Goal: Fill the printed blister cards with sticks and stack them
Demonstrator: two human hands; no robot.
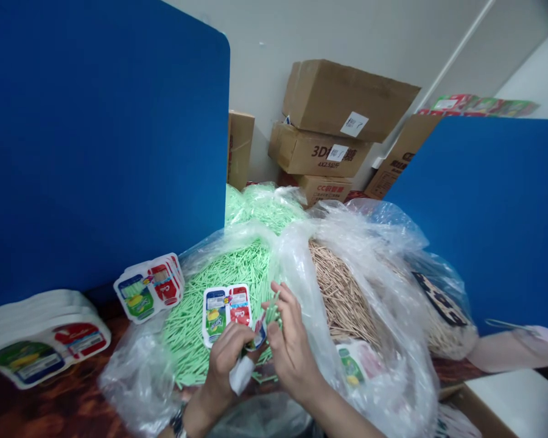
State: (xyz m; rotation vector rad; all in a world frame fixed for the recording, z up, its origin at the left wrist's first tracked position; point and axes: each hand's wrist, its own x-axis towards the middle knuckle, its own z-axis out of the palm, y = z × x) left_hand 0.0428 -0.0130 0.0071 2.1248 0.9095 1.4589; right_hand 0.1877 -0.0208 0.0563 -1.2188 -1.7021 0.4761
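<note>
My left hand (228,356), with a band on its wrist, is closed around a small printed package (258,337), partly hidden by the fingers. Close beside it, my right hand (293,347) pinches a small bunch of green sticks (273,314) at the package's upper end. Both hands are over an open clear bag of loose green sticks (189,331). On that heap lies a two-part printed pack (227,310) with a green-blue half and a red half. To the right, another clear bag holds brown sticks (342,292).
A stack of similar packs (148,287) leans at the left, near a pile of white-edged packs (45,344). Blue partitions (95,134) rise on both sides. Cardboard boxes (347,100) are stacked behind the bags. An open box (466,401) stands at lower right.
</note>
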